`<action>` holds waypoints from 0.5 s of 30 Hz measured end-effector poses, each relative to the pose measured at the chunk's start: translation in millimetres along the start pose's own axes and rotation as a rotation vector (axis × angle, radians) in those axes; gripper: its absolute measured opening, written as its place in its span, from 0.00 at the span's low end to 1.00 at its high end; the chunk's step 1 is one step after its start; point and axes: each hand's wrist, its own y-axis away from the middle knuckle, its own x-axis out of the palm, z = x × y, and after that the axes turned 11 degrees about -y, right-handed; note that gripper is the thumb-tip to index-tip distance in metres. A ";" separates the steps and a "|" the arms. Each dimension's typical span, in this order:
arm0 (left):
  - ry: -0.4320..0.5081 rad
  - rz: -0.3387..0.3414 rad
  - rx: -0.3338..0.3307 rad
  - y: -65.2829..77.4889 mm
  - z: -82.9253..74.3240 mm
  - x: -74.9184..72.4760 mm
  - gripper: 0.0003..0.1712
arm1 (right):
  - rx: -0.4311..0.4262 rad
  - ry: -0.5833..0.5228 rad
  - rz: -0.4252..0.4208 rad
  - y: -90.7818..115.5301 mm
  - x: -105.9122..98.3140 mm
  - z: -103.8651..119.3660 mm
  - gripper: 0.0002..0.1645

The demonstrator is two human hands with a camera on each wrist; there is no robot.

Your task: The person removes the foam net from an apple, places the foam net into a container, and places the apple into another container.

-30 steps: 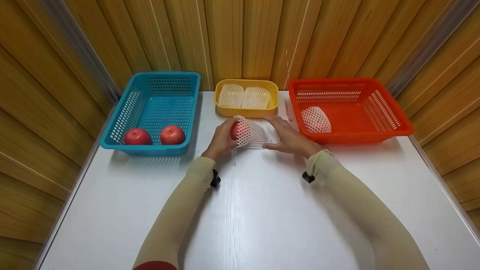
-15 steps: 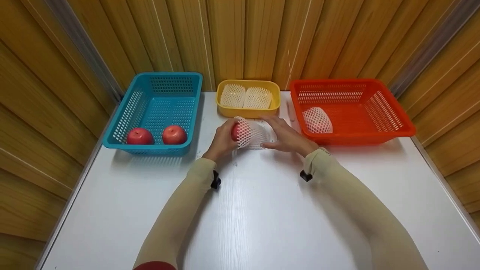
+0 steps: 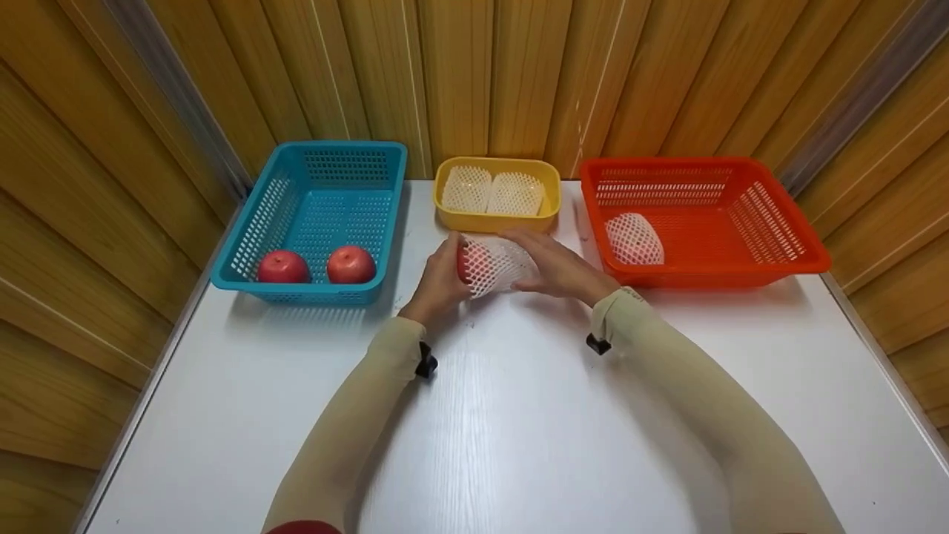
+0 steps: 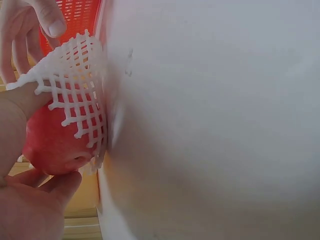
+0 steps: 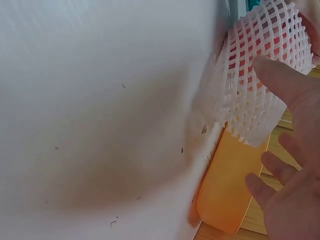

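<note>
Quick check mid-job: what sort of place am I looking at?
Probably a small fruit-packing station, perhaps a mock-up: a white table backed by wood-look panels, two bare red fruits in a blue basket, and white foam nets in a yellow tray.

Yellow-brown wood-grained panel walls (image 3: 456,74) with grey corner strips (image 3: 176,89) around a glossy white tabletop (image 3: 534,445).
</note>
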 end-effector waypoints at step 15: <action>0.040 -0.026 -0.004 14.6 12.4 -6.2 0.52 | 0.024 0.086 0.049 -15.6 12.3 5.4 0.43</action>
